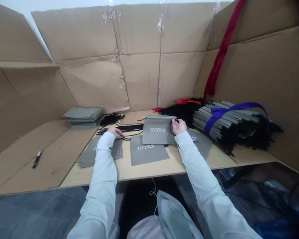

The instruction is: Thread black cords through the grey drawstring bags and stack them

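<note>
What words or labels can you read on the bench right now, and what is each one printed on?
"INTEX" on the upright grey bag at the right hand.
"INTEX" on the flat grey bag below it.
Far-left grey bag: print partly hidden by the left sleeve, unreadable.
Far-right grey bag: print too small to read.

The one head-worn view looks forward and down over the near edge of the pale wooden bench (pixel 124 174), facing the tan corrugated cardboard wall (pixel 139 79) at its far edge, close above the left hand (pixel 114 132) and right hand (pixel 178 126).
</note>
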Demonstrator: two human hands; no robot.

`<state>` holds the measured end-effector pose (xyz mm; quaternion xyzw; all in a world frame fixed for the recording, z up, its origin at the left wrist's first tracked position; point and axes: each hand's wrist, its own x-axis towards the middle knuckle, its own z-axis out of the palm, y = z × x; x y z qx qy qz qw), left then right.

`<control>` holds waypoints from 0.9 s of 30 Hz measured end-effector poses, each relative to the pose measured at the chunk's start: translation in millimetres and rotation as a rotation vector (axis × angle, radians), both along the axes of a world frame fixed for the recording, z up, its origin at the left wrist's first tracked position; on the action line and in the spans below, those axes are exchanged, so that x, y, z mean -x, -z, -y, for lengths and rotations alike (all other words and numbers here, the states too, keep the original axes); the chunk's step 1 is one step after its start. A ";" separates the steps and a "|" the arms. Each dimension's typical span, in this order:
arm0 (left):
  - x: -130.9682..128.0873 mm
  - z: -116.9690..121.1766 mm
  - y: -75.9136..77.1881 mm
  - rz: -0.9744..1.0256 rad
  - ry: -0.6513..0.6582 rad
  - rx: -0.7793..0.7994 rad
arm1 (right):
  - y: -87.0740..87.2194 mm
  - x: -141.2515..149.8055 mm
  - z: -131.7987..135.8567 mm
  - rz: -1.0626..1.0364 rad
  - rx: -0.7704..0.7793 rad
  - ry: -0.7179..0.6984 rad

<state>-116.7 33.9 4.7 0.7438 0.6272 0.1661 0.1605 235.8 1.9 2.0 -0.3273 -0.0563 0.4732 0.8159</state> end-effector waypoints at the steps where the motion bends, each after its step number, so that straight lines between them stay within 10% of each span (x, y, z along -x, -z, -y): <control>1: -2.3 1.1 1.7 0.006 0.034 0.066 | 0.1 0.1 -0.1 0.001 0.000 0.002; 8: -5.6 -1.8 15.3 0.107 0.029 0.195 | 0.6 1.5 0.0 0.033 0.008 -0.006; 16: -51.3 9.6 -3.3 0.779 -0.043 -0.163 | 3.8 9.0 -0.7 0.089 -0.014 -0.019; 20: -82.6 26.0 -12.0 1.203 0.112 0.079 | 7.0 17.4 -0.8 0.144 -0.028 -0.051; 27: -91.0 29.3 -7.7 1.324 0.067 0.202 | 9.5 19.7 -2.1 0.133 -0.026 -0.052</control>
